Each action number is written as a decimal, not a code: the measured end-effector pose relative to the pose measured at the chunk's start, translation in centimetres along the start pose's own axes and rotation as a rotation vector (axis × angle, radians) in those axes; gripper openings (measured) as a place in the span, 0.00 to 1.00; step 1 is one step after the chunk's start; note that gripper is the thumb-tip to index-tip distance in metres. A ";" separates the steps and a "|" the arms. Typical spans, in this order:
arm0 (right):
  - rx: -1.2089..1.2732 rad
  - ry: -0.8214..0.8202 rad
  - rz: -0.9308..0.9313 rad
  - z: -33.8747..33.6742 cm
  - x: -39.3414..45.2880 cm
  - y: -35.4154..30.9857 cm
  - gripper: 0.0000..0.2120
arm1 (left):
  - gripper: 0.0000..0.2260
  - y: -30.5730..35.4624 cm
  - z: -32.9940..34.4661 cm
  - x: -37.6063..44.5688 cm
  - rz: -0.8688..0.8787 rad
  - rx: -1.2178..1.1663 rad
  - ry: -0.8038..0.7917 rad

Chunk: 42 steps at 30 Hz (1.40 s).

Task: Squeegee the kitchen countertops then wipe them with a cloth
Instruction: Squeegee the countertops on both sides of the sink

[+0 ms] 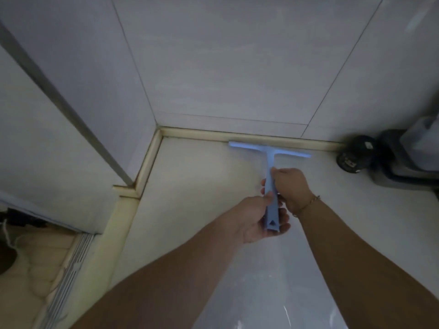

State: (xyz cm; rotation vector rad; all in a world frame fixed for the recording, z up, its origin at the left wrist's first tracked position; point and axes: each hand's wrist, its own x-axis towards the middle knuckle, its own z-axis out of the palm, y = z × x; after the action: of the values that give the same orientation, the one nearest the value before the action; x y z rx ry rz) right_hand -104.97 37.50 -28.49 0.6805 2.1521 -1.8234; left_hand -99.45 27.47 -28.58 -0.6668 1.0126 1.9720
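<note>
A blue squeegee (270,176) is gripped by both hands, left hand (255,217) at the handle's end, right hand (291,188) farther up; its blade is set against the countertop's (194,186) back edge, handle pointing toward the person.

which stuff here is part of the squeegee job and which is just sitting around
In the job:
squeegee, blade at the back edge
countertop
left hand, gripping the handle end
right hand, gripping higher up the handle

Just lying about:
black jar in the right corner
appliance beside it

No cloth in view.
</note>
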 end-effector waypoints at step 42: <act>-0.565 -0.031 0.027 -5.9 -22.0 18.1 0.16 | 0.19 -30.1 1.7 -12.4 -0.036 0.275 0.443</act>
State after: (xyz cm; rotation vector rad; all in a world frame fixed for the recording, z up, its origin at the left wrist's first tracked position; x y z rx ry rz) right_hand -76.39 41.05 -32.68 0.5319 2.4492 -1.1073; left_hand -67.71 34.49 -30.95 -0.9794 1.4927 1.6434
